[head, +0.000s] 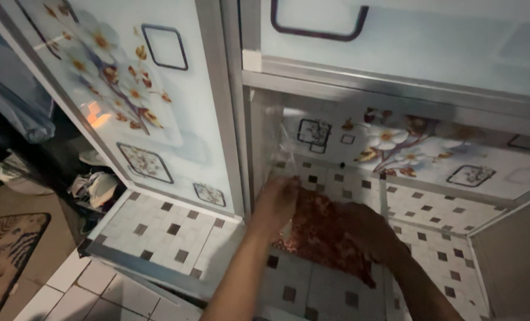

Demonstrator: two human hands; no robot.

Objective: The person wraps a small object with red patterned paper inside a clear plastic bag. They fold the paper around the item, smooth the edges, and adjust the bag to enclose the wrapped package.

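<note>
both hands inside cabinet (241,148): left hand (275,202) fingers pinching clear plastic bag (280,151); right hand (366,229) on reddish patterned cloth (318,229), fingers' state unclear. next move likely needs steady grip.

A cabinet door (128,89) with a floral print stands open at left. The cabinet interior is lined with checked tile-pattern panels (437,208). A floral back panel (396,142) sits above them. A patterned mat (6,249) lies on the floor at lower left. Bundled items (98,187) lie behind the door.
</note>
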